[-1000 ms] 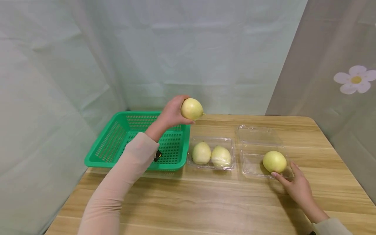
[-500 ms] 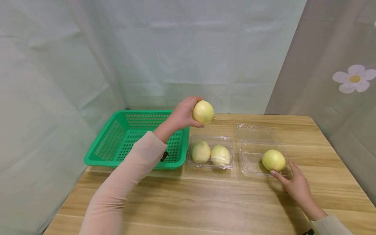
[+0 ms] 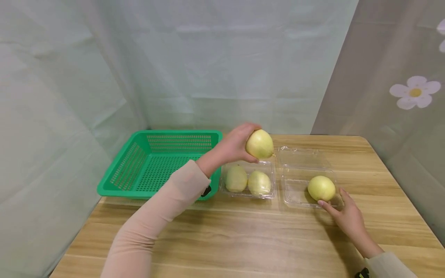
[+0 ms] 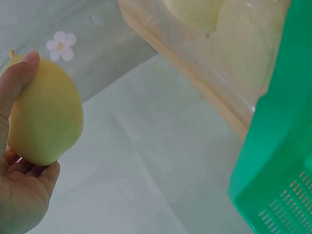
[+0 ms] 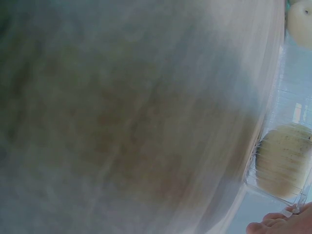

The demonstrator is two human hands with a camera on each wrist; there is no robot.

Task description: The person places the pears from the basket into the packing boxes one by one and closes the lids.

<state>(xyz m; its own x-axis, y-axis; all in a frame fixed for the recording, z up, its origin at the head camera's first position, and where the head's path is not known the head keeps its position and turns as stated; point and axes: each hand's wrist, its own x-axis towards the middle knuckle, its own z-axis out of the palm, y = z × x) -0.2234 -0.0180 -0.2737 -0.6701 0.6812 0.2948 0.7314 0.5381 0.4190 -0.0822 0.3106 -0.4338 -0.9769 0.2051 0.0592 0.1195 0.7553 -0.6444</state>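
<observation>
My left hand [image 3: 238,143] grips a yellow-green pear [image 3: 260,144] by its rounded end, stem pointing right, above the back of a closed clear box. The left wrist view shows thumb and fingers around that pear [image 4: 46,114]. Through the box's lid [image 3: 271,170] two pears show, one of them a pale pear [image 3: 259,183]. To the right lies an open clear plastic container [image 3: 295,191] with one pear [image 3: 321,188] in its right half. My right hand [image 3: 349,218] holds this container's front right corner, thumb at the front rim; fingertips [image 5: 268,222] show at the corner in the right wrist view.
A green slotted basket [image 3: 121,191] stands left of the closed box, partly behind my left forearm. The open container's lid [image 3: 302,158] lies folded back. The wooden table [image 3: 243,239] ends at a pale curtain [image 3: 226,77] behind and a brown one at right.
My left hand has carried its pear rightward and a little lower, from over the basket's right edge to over the closed box. The right hand stays at the open container's corner.
</observation>
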